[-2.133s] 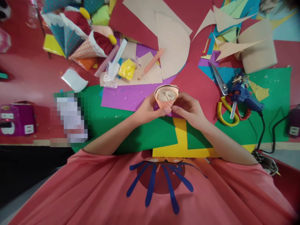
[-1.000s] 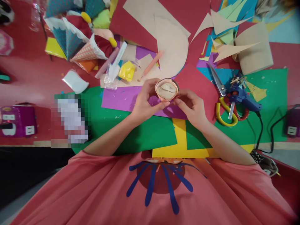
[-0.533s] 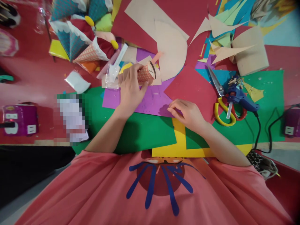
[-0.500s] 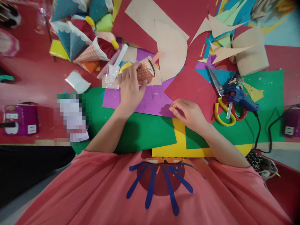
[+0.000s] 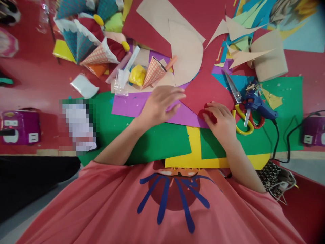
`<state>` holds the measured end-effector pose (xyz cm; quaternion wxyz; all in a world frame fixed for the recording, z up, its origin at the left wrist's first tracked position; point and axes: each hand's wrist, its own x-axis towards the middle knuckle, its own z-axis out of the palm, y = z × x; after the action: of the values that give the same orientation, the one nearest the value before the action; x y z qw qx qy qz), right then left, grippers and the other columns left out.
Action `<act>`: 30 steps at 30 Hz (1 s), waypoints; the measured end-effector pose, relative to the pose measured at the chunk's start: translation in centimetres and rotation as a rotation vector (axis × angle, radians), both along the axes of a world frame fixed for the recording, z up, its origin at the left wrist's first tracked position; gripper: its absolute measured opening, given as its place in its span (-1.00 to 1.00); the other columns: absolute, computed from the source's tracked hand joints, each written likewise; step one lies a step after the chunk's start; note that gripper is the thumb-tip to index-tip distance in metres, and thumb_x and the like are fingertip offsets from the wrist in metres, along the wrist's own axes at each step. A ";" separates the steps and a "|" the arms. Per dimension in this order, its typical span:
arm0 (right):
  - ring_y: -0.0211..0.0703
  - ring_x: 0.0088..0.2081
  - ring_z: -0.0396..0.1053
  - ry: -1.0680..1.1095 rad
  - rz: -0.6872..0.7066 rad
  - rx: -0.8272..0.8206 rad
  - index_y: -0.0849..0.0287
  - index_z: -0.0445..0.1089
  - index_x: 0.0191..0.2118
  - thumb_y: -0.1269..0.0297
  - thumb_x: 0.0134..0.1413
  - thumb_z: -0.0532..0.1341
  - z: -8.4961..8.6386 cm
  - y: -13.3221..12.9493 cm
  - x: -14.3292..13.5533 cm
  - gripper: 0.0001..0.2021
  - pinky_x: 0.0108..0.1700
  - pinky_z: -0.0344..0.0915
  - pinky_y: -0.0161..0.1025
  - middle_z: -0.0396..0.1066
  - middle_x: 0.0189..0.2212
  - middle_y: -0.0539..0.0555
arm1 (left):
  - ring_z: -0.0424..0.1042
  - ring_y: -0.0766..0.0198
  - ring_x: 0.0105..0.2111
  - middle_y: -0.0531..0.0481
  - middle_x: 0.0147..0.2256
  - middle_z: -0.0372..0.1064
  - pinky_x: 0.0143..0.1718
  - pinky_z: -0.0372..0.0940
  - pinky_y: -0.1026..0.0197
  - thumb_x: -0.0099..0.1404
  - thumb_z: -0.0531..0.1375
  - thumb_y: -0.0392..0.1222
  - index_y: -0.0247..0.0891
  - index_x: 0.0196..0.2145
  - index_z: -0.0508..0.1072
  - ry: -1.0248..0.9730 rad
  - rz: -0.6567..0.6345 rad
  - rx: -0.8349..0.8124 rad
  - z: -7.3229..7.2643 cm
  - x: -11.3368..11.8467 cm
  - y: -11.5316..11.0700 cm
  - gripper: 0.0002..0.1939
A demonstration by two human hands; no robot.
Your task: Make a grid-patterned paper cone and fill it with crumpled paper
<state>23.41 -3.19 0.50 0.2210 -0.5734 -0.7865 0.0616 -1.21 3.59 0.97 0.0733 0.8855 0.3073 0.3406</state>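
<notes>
My left hand (image 5: 162, 105) hovers over the purple paper (image 5: 127, 105), fingers stretched forward, thumb apart, holding nothing. Just beyond it lies a small orange-checked paper cone (image 5: 154, 72), beside a yellow bundle (image 5: 137, 75) and an orange stick (image 5: 171, 63). My right hand (image 5: 222, 123) is over the lower part of the red paper (image 5: 205, 89). Its fingers are loosely bent, with a gap to the thumb; whether the fingertips touch the paper I cannot tell. Close to its right are scissors (image 5: 243, 118) with yellow and red handles and a blue glue gun (image 5: 261, 105).
Finished-looking cones with white trim (image 5: 98, 54) are heaped at the back left. A phone-like, pixelated object (image 5: 80, 127) lies at the left. Beige paper (image 5: 186, 51), scraps and a beige roll (image 5: 269, 56) cover the back. Purple power sockets (image 5: 21, 127) stand left and right, with a black cable (image 5: 288, 139).
My left hand has let go of the small checked cone and come back toward me and to the right. The cone now lies tilted by the yellow bundle. My right hand has shifted right.
</notes>
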 end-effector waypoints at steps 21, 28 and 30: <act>0.01 0.30 0.16 0.004 0.319 -0.104 0.24 0.21 0.20 0.27 0.26 0.11 1.0 -3.9 -0.7 -0.57 0.26 0.24 0.05 0.33 0.18 0.24 | 0.15 0.14 0.29 -0.12 0.29 0.12 0.28 0.10 0.05 0.46 -0.05 -0.05 -0.29 0.29 0.13 0.639 -0.026 -0.225 0.1 -2.2 -6.2 -0.48; 0.04 0.33 0.10 -0.066 0.280 -0.171 0.22 0.10 0.30 0.28 0.27 0.09 -0.2 -4.2 -0.3 -0.48 0.30 0.17 0.10 0.23 0.25 0.23 | 0.21 0.11 0.25 -0.20 0.23 0.23 0.25 0.13 0.06 0.44 -0.03 -0.10 -0.37 0.23 0.18 0.479 0.130 -0.165 0.9 -2.0 -9.3 -0.51; 0.03 0.32 0.11 -0.072 0.278 -0.182 0.24 0.11 0.30 0.31 0.27 0.08 -0.4 -4.3 -0.2 -0.49 0.29 0.19 0.09 0.22 0.25 0.23 | 0.13 0.14 0.29 -0.18 0.26 0.17 0.29 0.06 0.08 0.45 -0.05 -0.04 -0.37 0.28 0.10 0.447 0.029 -0.150 0.5 0.7 -9.4 -0.45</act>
<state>23.18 -7.51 0.12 0.1291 -0.4786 -0.8569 0.1417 -0.46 -5.83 1.42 0.0643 0.9265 0.3530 0.1133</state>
